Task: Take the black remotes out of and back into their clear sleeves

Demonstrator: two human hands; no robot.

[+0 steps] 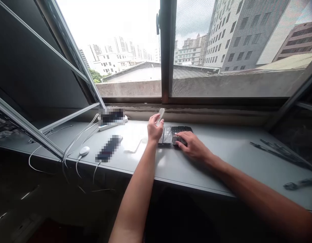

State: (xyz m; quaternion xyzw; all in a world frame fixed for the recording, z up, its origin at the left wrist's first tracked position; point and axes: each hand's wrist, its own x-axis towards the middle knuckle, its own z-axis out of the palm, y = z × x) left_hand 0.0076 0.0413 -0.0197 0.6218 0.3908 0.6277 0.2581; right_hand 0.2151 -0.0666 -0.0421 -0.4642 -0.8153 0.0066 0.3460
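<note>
My left hand is raised above the grey ledge by the window, fingers pinched on a small pale oblong object. My right hand lies flat on a black remote-like keypad, fingers pressing its buttons. Two more dark flat devices lie side by side just left of the keypad, under the left hand.
A white power strip with several white cables sits at the left, with a white puck and a blurred dark device. Dark rods lie at the right. A window frame post rises behind.
</note>
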